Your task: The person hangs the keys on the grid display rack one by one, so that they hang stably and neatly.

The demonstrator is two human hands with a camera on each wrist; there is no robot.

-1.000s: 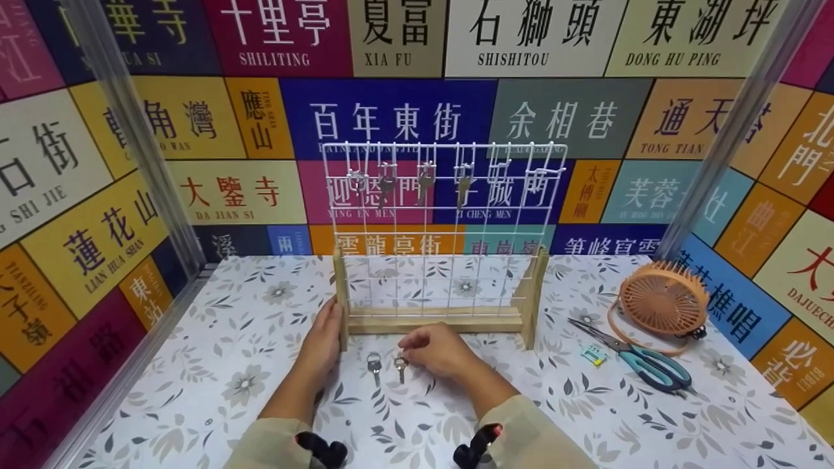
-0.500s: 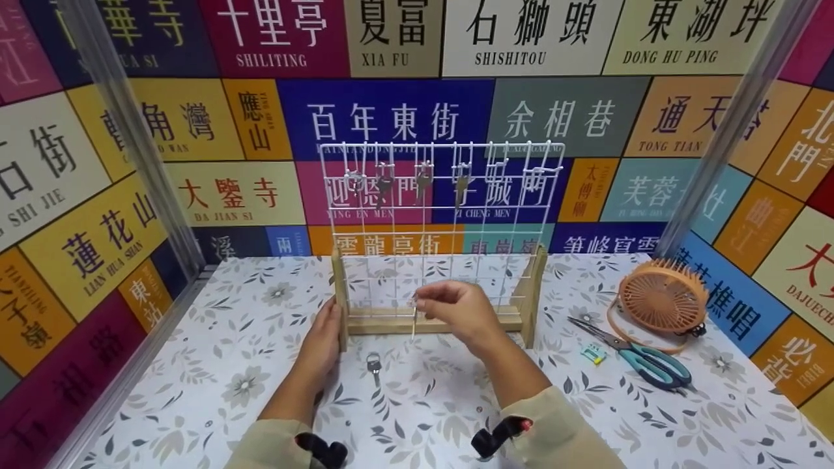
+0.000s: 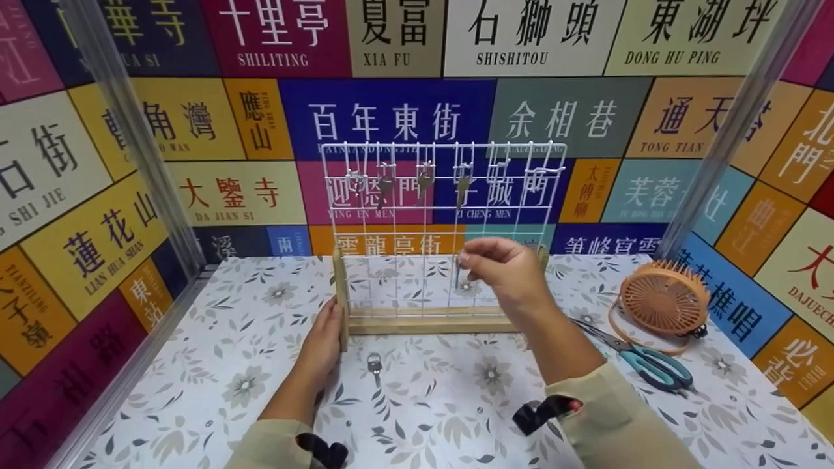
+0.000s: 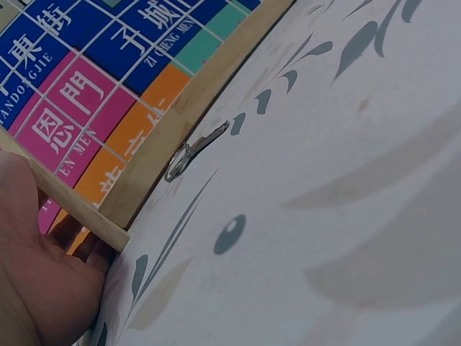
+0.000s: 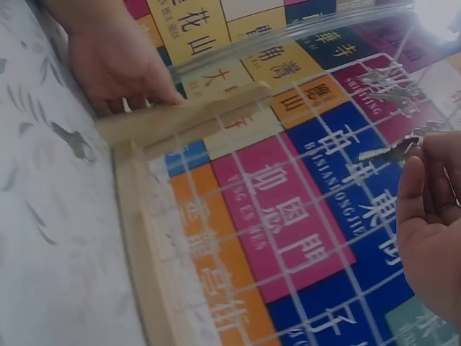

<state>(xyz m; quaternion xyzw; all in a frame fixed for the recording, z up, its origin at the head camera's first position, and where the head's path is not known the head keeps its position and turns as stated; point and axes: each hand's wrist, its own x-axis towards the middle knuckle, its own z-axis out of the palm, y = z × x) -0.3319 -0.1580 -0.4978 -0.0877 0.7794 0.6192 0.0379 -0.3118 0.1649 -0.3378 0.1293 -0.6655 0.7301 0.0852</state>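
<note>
A white wire grid rack [image 3: 443, 232] on a wooden base stands on the table, several keys [image 3: 463, 189] hanging from hooks along its top. My left hand [image 3: 324, 335] holds the rack's left wooden post [image 4: 79, 209], its fingers partly hidden behind the wood. Thumb and fingertips of my right hand [image 3: 511, 277] pinch a key [image 5: 389, 151] by its ring end, the blade hanging down before the middle of the grid. Another key with a ring [image 3: 374, 370] lies on the table in front of the base.
To the right lie scissors [image 3: 651, 368] with teal handles, beside an orange fan [image 3: 664, 298] with a strap. A flowered cloth [image 3: 247, 384] covers the table. Walls of coloured signs [image 3: 384, 117] close in the back and both sides.
My right hand has picked a key up off the table and carried it up and to the right, before the grid. My left hand stays at the post.
</note>
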